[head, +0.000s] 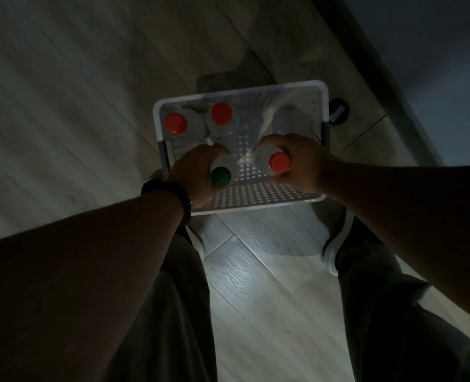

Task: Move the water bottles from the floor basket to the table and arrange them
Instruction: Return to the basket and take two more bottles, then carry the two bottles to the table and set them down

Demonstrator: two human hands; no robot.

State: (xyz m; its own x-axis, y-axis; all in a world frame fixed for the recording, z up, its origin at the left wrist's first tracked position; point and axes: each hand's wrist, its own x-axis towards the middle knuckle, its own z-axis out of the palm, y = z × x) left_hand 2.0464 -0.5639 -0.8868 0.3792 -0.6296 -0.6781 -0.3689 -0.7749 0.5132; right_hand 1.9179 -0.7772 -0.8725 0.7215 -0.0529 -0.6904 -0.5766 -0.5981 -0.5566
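The left hand [189,172] gripped a green-capped bottle [221,175] and the right hand [305,161] gripped a red-capped bottle [279,162], both in the basket [256,206]. Beyond the left hand stood a third bottle [175,123] and a fourth bottle [221,113].

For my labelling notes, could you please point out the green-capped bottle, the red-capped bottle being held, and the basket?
green-capped bottle [220,175]: head view, on its green cap.
held red-capped bottle [279,162]: head view, on its red cap.
basket [256,196]: head view, on its near perforated wall.
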